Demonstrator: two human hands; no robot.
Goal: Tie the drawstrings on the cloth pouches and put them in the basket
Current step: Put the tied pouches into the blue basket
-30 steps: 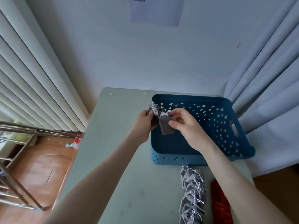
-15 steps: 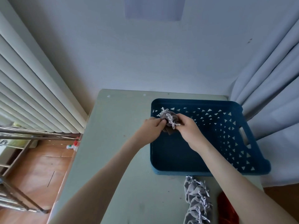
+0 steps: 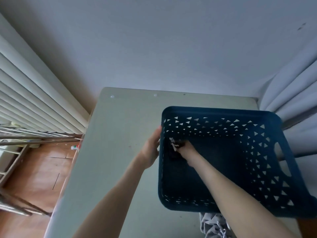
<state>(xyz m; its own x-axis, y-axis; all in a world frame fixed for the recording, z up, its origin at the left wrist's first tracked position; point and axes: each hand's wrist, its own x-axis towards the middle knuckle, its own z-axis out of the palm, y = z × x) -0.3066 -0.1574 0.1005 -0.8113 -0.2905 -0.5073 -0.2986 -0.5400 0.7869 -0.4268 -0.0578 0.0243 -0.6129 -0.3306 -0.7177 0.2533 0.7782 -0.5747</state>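
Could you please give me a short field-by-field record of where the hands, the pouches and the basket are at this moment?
left hand: fingers straight, against the outer left wall of the blue basket
right hand: inside the basket near its far left corner, holding a dark pouch
pouch in hand: low in the basket, white drawstring bunched at its top; contact with the floor unclear
grey pouches: heaped on the table by the basket's near wall, partly out of frame
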